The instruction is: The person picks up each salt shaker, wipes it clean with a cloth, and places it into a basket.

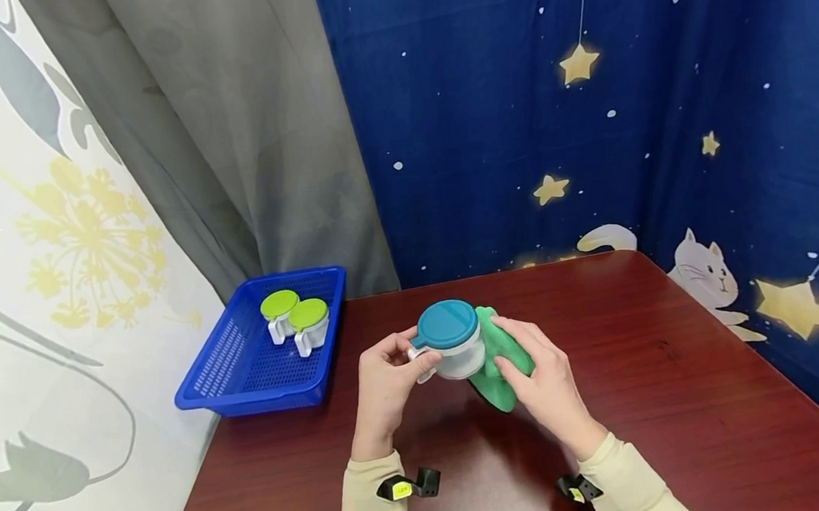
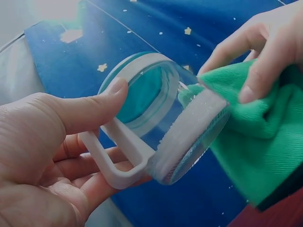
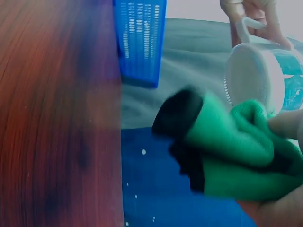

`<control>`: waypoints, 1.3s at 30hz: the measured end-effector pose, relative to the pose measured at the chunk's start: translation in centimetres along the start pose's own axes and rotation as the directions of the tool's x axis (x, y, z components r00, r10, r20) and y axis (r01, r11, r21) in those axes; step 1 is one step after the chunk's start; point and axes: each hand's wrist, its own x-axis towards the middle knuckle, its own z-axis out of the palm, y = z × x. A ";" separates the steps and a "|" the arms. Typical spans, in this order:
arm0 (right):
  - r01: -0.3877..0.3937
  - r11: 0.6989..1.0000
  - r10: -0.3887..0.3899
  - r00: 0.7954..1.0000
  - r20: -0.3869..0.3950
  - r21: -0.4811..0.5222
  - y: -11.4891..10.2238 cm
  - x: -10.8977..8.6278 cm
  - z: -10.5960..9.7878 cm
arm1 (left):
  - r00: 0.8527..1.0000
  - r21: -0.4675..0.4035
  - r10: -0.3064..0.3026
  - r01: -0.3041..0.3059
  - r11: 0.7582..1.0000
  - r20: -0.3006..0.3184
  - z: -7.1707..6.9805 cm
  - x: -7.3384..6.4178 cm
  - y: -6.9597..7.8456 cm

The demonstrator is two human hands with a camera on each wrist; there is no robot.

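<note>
My left hand (image 1: 385, 382) grips a clear seasoning jar (image 1: 463, 359) by its white handle (image 2: 120, 165), thumb up near the rim. A teal lid (image 1: 447, 324) covers the jar's top. In the left wrist view the jar is tilted, and whitish material lies in its lower part. My right hand (image 1: 545, 373) holds a green cloth (image 1: 500, 353) bunched between thumb and fingers, right against the jar's side. Part of the cloth hangs below the hand. The right wrist view shows the jar's round base (image 3: 248, 78) and the folded cloth (image 3: 236, 151) with dark edges.
A blue plastic basket (image 1: 199, 388) stands at the table's back left, holding two similar jars with lime-green lids (image 1: 309, 315). The dark red wooden table (image 1: 652, 397) extends to the right. Grey and blue curtains (image 1: 471, 122) hang behind it.
</note>
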 end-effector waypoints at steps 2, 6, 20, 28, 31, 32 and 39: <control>0.026 0.999 -0.028 0.999 -0.037 -0.046 0.4 -0.1 0.0 | 1.000 0.021 0.006 -0.007 1.000 0.013 0.1 0.0 0.0; 0.096 0.983 -0.110 0.990 -0.087 -0.154 0.8 0.0 -0.2 | 0.999 0.055 0.019 -0.021 0.998 0.045 0.1 -0.1 -0.1; 0.259 0.935 -0.297 0.945 -0.136 -0.243 0.2 2.4 -2.8 | 0.980 0.195 -0.054 0.016 0.981 0.190 0.5 -0.5 -0.2; 0.373 0.896 -0.395 0.918 -0.047 -0.243 -0.4 3.1 -3.1 | 0.983 0.138 0.021 -0.046 0.989 0.183 -0.1 -0.6 -0.7; 0.386 0.887 -0.407 0.913 -0.034 -0.252 -0.3 3.2 -2.9 | 0.983 0.123 0.045 -0.067 0.990 0.176 -0.1 -0.7 -0.7; 0.389 0.887 -0.408 0.912 -0.029 -0.250 -0.2 3.1 -2.8 | 0.983 0.114 0.053 -0.073 0.991 0.174 -0.1 -0.7 -0.7; 0.401 0.872 -0.401 0.914 0.062 -0.280 1.1 2.4 -1.7 | 0.978 0.027 0.109 -0.116 0.993 0.179 -0.1 -1.0 -0.3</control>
